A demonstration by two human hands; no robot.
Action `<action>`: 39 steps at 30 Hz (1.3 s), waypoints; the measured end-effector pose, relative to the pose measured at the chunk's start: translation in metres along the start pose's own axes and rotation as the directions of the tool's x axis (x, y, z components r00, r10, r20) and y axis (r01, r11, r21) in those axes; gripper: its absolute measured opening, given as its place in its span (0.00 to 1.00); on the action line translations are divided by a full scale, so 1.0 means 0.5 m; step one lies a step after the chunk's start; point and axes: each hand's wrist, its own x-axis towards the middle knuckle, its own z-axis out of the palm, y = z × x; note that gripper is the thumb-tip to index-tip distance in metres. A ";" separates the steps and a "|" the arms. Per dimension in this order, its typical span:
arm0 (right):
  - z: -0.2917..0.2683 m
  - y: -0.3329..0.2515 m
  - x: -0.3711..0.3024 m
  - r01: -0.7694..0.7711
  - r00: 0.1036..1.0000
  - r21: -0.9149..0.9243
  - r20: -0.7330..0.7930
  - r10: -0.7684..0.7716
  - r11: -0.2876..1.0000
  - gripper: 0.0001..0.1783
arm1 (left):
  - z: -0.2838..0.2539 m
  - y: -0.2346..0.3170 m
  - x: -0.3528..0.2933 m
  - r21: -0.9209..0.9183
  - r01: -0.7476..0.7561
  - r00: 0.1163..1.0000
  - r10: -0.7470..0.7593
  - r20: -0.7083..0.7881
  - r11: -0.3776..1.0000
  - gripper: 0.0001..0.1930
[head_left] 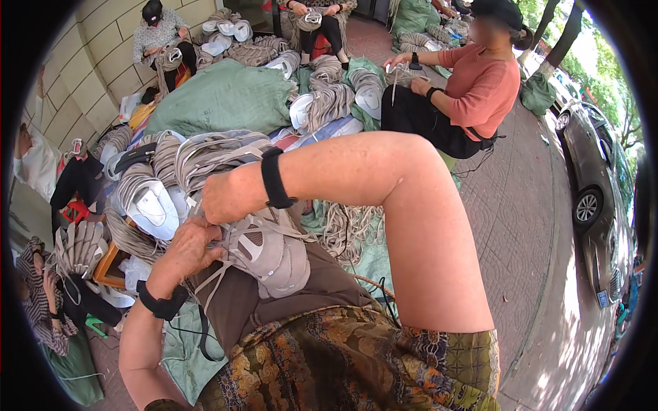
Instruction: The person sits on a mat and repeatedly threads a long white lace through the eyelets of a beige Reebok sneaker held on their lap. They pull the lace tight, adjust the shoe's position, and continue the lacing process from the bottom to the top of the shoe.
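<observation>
A grey-beige shoe upper (271,253) with pale panels and loose flat laces lies across my lap, on brown trousers. My left hand (188,250) grips the upper's far left end, its thumb and fingers bent against the material. Just above, my right hand (229,195) is closed, its fingertips meeting the left hand's. What the right fingers pinch is hidden, though a small pale bit shows beside them. Pale lace strands hang below the left hand. Black bands circle both wrists. Beyond my hands lie bundled grey shoe uppers (219,154) and white-soled ones (152,209).
A big green sack (223,96) bulges beyond the bundles. Cut laces (346,229) lie heaped on green sheeting right of my lap. A person in a coral top (483,89) sits at right; several others sit around. A dark car (589,185) stands at far right.
</observation>
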 end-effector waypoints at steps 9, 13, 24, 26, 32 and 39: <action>0.031 0.011 0.005 0.123 0.992 -0.094 0.001 -0.124 0.988 0.05 | 0.015 0.006 -0.012 0.085 -0.045 0.995 0.052 -0.087 0.995 0.10; 0.029 0.011 0.018 0.128 0.988 -0.054 0.094 -0.122 0.990 0.05 | 0.018 0.005 -0.002 0.052 0.022 1.000 -0.023 0.015 0.998 0.09; 0.029 0.030 0.034 0.033 0.959 0.176 0.273 -0.081 0.984 0.06 | 0.029 -0.017 0.007 -0.014 0.013 0.996 -0.011 0.088 1.000 0.07; 0.010 0.030 0.041 0.020 0.919 0.197 0.384 -0.096 0.980 0.11 | 0.040 -0.018 0.001 0.013 -0.046 0.999 0.046 0.029 0.999 0.07; 0.007 0.019 0.064 -0.203 0.874 0.251 0.482 0.060 0.947 0.07 | 0.062 -0.027 -0.005 0.016 -0.060 0.998 0.061 -0.030 0.998 0.07; 0.018 -0.012 0.071 -0.237 0.856 0.197 0.505 0.109 0.952 0.08 | 0.091 -0.026 0.014 0.067 0.000 0.998 0.004 -0.062 0.998 0.09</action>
